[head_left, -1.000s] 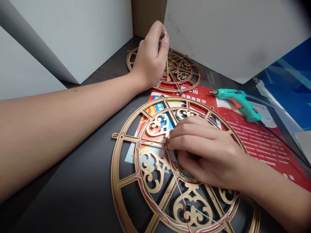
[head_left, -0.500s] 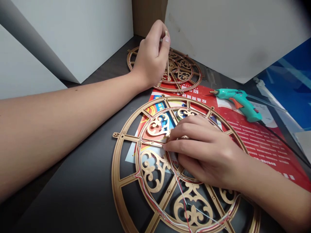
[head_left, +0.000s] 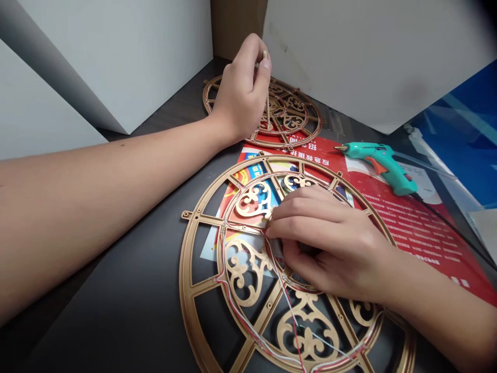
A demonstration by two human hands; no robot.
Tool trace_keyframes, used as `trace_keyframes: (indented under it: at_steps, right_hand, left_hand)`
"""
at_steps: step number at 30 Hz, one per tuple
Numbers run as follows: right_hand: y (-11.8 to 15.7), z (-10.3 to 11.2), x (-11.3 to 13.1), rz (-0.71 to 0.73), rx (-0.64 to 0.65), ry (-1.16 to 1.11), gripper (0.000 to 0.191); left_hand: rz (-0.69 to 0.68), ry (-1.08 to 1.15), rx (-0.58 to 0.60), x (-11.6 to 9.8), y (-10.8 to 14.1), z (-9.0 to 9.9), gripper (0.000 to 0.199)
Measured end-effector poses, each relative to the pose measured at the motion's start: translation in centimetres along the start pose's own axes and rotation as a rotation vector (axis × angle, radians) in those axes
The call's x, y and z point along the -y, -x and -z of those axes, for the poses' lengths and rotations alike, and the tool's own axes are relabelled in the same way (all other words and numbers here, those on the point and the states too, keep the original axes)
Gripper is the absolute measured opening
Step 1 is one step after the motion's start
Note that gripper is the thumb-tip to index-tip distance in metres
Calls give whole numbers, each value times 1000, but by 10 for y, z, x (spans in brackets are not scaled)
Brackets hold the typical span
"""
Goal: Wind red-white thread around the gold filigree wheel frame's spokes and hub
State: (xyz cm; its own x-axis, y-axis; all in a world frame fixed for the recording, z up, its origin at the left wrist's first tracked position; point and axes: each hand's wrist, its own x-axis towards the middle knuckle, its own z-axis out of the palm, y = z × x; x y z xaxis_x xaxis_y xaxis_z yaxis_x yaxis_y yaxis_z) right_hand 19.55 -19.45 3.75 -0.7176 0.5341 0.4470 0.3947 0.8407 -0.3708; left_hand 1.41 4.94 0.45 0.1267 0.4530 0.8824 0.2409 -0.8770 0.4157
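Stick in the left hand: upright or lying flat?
Roughly upright: the left hand grips the stick near its top, and it runs steeply down toward the far round frame. Cannot tell whether its tip touches.

Left hand point(head_left: 244, 88) outstretched in a thumb-and-finger pinch; right hand point(head_left: 330, 238) nearer, back upward, fingers bent.

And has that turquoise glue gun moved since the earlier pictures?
No: the glue gun lies on the same spot of the red printed sheet, pointing the same way.
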Motion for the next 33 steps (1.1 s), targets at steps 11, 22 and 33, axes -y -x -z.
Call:
trace_keyframes:
  at_steps: [11, 22, 33]
  right_hand:
    - [0, 10, 5, 116, 108, 209, 26]
    - [2, 13, 1, 152, 146, 253, 19]
    - [2, 11, 0, 121, 120, 257, 21]
  left_hand:
    - [-6, 3, 2, 0, 1, 0, 20]
    - [-6, 0, 19, 2, 0, 1, 21]
    - [-1, 3, 45, 3, 0, 2, 22]
